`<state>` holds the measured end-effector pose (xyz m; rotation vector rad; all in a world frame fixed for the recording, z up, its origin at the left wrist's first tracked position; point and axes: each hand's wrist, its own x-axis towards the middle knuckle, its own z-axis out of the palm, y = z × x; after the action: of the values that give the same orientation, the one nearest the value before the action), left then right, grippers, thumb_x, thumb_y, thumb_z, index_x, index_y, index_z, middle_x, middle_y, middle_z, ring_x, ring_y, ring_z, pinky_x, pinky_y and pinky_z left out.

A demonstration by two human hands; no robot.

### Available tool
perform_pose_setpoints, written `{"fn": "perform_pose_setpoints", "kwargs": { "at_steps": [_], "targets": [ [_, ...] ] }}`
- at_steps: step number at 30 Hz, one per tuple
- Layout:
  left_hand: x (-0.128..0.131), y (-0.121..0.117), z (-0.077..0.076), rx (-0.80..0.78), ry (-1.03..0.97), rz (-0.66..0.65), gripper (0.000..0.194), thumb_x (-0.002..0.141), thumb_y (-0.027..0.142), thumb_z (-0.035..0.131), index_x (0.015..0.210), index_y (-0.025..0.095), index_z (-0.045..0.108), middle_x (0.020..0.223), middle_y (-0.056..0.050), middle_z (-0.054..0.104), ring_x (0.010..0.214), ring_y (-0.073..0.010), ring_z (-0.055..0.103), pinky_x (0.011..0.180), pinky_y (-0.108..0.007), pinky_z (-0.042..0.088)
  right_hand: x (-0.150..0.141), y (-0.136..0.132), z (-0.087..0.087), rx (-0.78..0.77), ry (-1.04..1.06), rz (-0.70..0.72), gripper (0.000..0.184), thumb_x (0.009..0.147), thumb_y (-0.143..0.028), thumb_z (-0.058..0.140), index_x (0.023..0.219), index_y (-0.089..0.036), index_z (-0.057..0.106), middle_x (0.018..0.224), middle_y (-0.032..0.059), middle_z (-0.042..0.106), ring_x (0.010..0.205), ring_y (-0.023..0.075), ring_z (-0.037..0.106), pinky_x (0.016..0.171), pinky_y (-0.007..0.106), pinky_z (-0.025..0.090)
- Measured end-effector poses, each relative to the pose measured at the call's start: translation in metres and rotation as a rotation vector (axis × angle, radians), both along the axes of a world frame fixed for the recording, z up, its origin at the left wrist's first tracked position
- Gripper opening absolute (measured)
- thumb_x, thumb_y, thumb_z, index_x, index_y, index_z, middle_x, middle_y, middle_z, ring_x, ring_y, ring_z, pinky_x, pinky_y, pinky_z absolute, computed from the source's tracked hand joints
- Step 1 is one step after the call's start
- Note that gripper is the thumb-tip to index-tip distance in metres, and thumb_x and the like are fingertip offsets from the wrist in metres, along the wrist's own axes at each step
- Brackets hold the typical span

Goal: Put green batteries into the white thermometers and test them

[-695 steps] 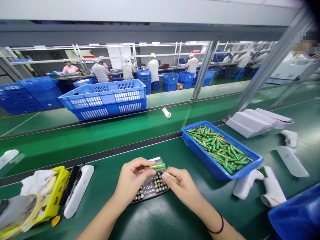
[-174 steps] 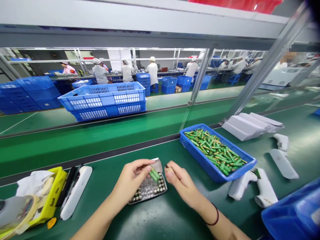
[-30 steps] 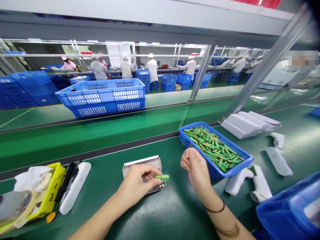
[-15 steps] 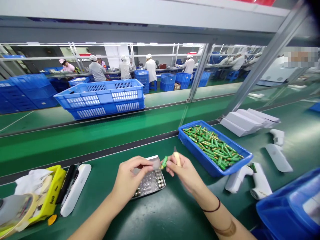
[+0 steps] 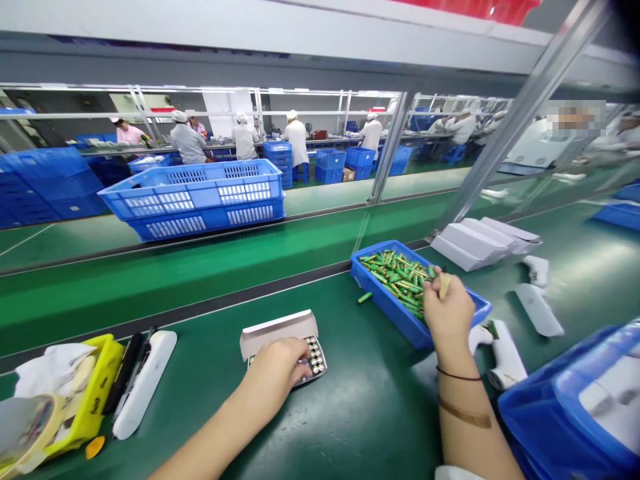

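Observation:
My left hand [image 5: 277, 363] reaches into a small white cardboard box [image 5: 277, 329] with a raised lid flap. Its fingers are curled among the round metal battery ends [image 5: 315, 357] standing in rows; whatever they grip is hidden. My right hand [image 5: 450, 310] is closed over the right part of a blue tray [image 5: 393, 320] heaped with green batteries [image 5: 395, 273]. From its fingers sticks a small cream-coloured tool [image 5: 444, 287] with a dark tip. One loose green battery [image 5: 365, 298] lies on the table at the tray's left side.
Left stands a yellow bin [image 5: 95, 393], beside a white device [image 5: 145, 383]. White plastic housings [image 5: 507, 357] and folded white card [image 5: 480, 243] lie right, near a blue bin [image 5: 545, 413]. Blue crates [image 5: 200, 200] stand beyond the bench edge. Co-workers sit and stand far behind.
My right hand has moved right, from beside the box to the tray. The green battery held between my hands now lies beside the tray. My left hand has lowered into the box.

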<state>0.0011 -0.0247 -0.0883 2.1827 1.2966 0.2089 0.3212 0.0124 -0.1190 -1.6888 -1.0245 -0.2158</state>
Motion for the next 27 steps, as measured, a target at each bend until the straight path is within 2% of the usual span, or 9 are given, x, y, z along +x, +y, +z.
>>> {"fn": "perform_pose_setpoints", "kwargs": {
  "at_steps": [3, 5, 8, 11, 14, 16, 19, 23, 27],
  "targets": [
    [0.004, -0.001, -0.002, 0.043, 0.101, -0.020, 0.012, 0.083, 0.015, 0.056, 0.083, 0.019, 0.068, 0.096, -0.005, 0.062, 0.084, -0.0192, 0.061, 0.070, -0.027, 0.041, -0.005, -0.001, 0.001, 0.043, -0.175, 0.047, 0.015, 0.075, -0.026, 0.049, 0.066, -0.023, 0.037, 0.083, 0.0099, 0.061, 0.099, 0.0301, 0.058, 0.087, 0.049, 0.044],
    [0.004, 0.000, -0.002, 0.084, 0.143, -0.016, 0.015, 0.084, 0.014, 0.054, 0.086, 0.020, 0.068, 0.098, -0.005, 0.062, 0.083, -0.0194, 0.061, 0.070, -0.028, 0.042, -0.022, 0.001, -0.003, 0.060, -0.338, 0.189, 0.017, 0.084, -0.023, 0.043, 0.068, -0.024, 0.037, 0.087, 0.0108, 0.060, 0.101, 0.0272, 0.057, 0.088, 0.046, 0.045],
    [0.006, -0.001, -0.002, 0.157, 0.202, -0.014, 0.019, 0.085, 0.010, 0.052, 0.089, 0.019, 0.067, 0.091, -0.005, 0.066, 0.083, -0.0204, 0.062, 0.072, -0.030, 0.043, -0.051, 0.012, -0.019, -0.081, -0.504, 0.514, 0.016, 0.086, -0.015, 0.039, 0.073, -0.023, 0.043, 0.095, 0.0103, 0.063, 0.099, 0.0226, 0.059, 0.086, 0.040, 0.050],
    [0.011, -0.006, 0.000, 0.230, 0.305, -0.077, 0.024, 0.089, 0.010, 0.046, 0.082, 0.017, 0.068, 0.084, -0.006, 0.069, 0.083, -0.0226, 0.063, 0.074, -0.032, 0.045, -0.068, 0.026, -0.040, -0.225, -0.569, 0.653, 0.016, 0.083, -0.009, 0.040, 0.083, -0.020, 0.052, 0.109, 0.0115, 0.063, 0.109, 0.0234, 0.056, 0.091, 0.042, 0.049],
    [0.016, -0.015, 0.005, 0.315, 0.391, -0.098, 0.021, 0.091, 0.017, 0.047, 0.086, 0.015, 0.067, 0.089, -0.009, 0.068, 0.083, -0.0250, 0.063, 0.071, -0.034, 0.047, -0.072, 0.035, -0.050, -0.353, -0.588, 0.651, 0.020, 0.085, -0.007, 0.037, 0.090, -0.017, 0.054, 0.104, 0.0133, 0.062, 0.103, 0.0253, 0.055, 0.086, 0.043, 0.049],
    [0.017, -0.020, 0.009, 0.350, 0.430, -0.081, 0.014, 0.088, 0.021, 0.054, 0.090, 0.015, 0.066, 0.092, -0.009, 0.066, 0.081, -0.0252, 0.063, 0.067, -0.033, 0.047, -0.072, 0.036, -0.051, -0.423, -0.599, 0.628, 0.021, 0.087, -0.007, 0.035, 0.085, -0.018, 0.053, 0.095, 0.0117, 0.061, 0.094, 0.0253, 0.054, 0.080, 0.041, 0.048],
    [0.018, -0.024, 0.011, 0.368, 0.455, -0.085, 0.012, 0.085, 0.016, 0.058, 0.095, 0.016, 0.064, 0.093, -0.008, 0.064, 0.079, -0.0241, 0.064, 0.065, -0.032, 0.047, -0.074, 0.033, -0.048, -0.498, -0.604, 0.581, 0.023, 0.090, -0.007, 0.034, 0.078, -0.020, 0.049, 0.088, 0.0094, 0.057, 0.083, 0.0240, 0.050, 0.074, 0.037, 0.045],
    [0.020, -0.022, 0.004, 0.354, 0.409, -0.198, 0.019, 0.083, 0.011, 0.059, 0.100, 0.017, 0.062, 0.099, -0.007, 0.063, 0.087, -0.0243, 0.062, 0.071, -0.033, 0.049, -0.075, 0.029, -0.052, -0.539, -0.564, 0.495, 0.018, 0.089, -0.006, 0.037, 0.083, -0.019, 0.047, 0.089, 0.0107, 0.054, 0.079, 0.0237, 0.049, 0.066, 0.033, 0.042],
    [0.022, -0.018, -0.004, 0.308, 0.373, -0.188, 0.021, 0.085, 0.006, 0.051, 0.100, 0.016, 0.061, 0.101, -0.007, 0.062, 0.092, -0.0241, 0.060, 0.076, -0.035, 0.048, -0.073, 0.024, -0.058, -0.518, -0.504, 0.449, 0.018, 0.084, 0.000, 0.041, 0.086, -0.018, 0.045, 0.085, 0.0104, 0.053, 0.072, 0.0214, 0.050, 0.060, 0.031, 0.039]
  ]
}}
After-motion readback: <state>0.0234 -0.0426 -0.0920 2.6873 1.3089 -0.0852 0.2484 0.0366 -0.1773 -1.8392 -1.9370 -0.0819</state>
